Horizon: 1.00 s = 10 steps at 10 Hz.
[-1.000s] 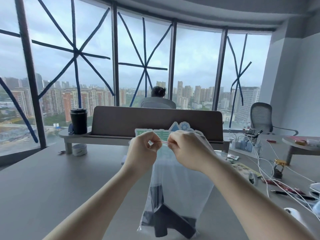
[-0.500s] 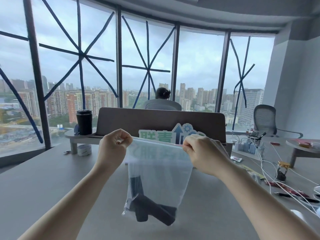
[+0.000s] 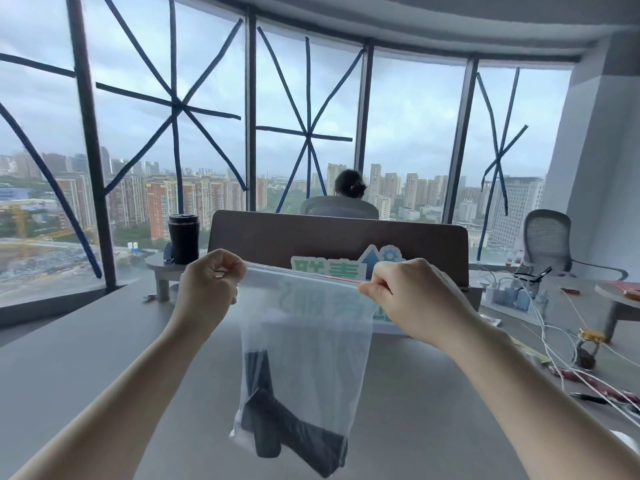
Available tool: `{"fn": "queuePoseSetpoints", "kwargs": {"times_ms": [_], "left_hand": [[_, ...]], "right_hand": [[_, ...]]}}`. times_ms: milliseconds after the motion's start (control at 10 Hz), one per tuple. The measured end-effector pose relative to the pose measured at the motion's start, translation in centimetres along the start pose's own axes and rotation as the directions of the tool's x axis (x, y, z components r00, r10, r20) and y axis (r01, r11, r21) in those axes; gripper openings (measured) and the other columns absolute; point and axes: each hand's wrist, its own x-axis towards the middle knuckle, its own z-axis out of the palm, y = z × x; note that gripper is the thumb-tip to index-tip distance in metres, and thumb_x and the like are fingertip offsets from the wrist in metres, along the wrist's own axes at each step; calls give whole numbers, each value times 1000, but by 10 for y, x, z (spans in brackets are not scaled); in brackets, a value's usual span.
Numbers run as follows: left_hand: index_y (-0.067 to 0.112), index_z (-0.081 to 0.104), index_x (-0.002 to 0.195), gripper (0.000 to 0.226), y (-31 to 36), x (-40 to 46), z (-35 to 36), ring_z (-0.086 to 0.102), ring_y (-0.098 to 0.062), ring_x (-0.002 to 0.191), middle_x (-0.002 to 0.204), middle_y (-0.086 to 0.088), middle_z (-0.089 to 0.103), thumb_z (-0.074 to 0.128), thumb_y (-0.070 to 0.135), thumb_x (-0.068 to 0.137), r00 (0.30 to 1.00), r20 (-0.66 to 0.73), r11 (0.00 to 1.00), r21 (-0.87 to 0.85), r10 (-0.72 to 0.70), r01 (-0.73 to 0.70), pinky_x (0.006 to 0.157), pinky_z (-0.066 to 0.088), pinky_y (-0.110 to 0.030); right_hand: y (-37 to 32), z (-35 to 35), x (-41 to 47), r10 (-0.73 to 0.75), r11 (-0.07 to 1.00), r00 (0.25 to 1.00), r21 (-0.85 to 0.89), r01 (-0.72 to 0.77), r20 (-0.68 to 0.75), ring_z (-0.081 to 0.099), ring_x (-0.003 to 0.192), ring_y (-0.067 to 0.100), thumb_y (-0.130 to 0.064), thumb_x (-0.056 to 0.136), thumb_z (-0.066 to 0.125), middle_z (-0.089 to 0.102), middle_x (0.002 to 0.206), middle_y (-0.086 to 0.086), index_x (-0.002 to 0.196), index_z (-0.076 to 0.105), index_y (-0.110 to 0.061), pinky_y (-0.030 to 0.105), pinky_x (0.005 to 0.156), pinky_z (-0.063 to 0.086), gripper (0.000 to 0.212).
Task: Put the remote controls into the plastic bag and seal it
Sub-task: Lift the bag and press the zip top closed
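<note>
The plastic bag (image 3: 304, 344) is held above the table (image 3: 86, 358), its top edge pinched at either end by the fingers of the left hand (image 3: 207, 285) and right hand (image 3: 412, 299). Compared with a second ago, the hands are set further apart and the strip is stretched taut. The remote controls (image 3: 284, 427) are gathered at the bag's bottom.

Tumbler (image 3: 183, 239): standing black on a small shelf, left.
Divider (image 3: 337, 237): rising across the desk.
Cables (image 3: 554, 341): trailing white, right.
Padlock (image 3: 587, 348): sitting among them.
Chair (image 3: 547, 240): standing far right.
</note>
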Motion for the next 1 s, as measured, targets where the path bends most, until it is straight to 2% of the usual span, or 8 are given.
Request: {"fn": "queuePoseSetpoints", "kwargs": {"times_ms": [200,300,400,500,600,700,800,1000], "left_hand": [[15,56,67,26,-25,16,-14,49,-10,36,46,3,52,53,0,88,993,10,988,-90,-121,121,35,38,-22],[14,54,76,21,-52,41,-18,66,-11,45,74,-8,57,48,3,92,974,36,966,-121,-225,228,39,51,-22],[14,54,77,23,-81,84,-26,71,-19,56,88,-11,60,46,-2,92,957,13,938,-196,-290,287,47,58,-26],[12,56,75,30,-99,127,-42,68,-21,62,84,-12,63,44,-12,88,950,-71,921,-277,-306,276,55,60,-26],[12,59,73,26,-124,150,-59,67,-17,64,76,-12,65,50,-7,88,942,-135,912,-326,-307,250,60,60,-21],[9,60,76,19,-167,147,-71,68,-16,67,76,-14,66,52,-1,90,924,-180,918,-281,-336,279,66,59,-23],[5,61,78,14,-212,123,-81,66,-25,78,78,-18,65,53,-2,87,890,-160,882,-289,-427,372,82,56,-34],[7,64,84,17,-245,57,-95,58,-25,67,77,-17,59,49,11,90,838,-142,841,-230,-526,489,72,49,-33]], "right_hand": [[-12,34,32,51,979,995,200,-33,-89,53,55,20,-42,89,65,51,49,-5,65,56,-17,32,56,45,36],[-18,82,80,178,884,984,442,-151,-21,55,46,9,-31,87,69,66,48,0,62,67,-12,26,51,44,32],[-34,127,135,298,756,954,601,-260,38,47,36,1,-26,86,71,75,60,3,65,74,-9,23,50,44,27],[-56,155,176,319,698,947,684,-213,-30,50,38,-1,-27,84,73,76,64,0,68,77,-12,26,60,48,23],[-76,180,189,280,667,957,732,-137,-75,52,44,4,-26,83,75,77,68,-1,72,79,-14,34,62,55,17],[-89,222,176,215,655,977,739,-157,17,51,42,2,-22,84,72,76,69,-2,76,80,-15,28,55,52,13],[-96,263,146,143,712,976,668,-215,162,52,40,-3,-23,83,73,72,61,-4,75,81,-14,22,57,47,14],[-105,284,83,8,689,878,634,-351,478,49,35,-2,-24,86,70,77,74,3,75,77,-19,23,56,46,14]]}}
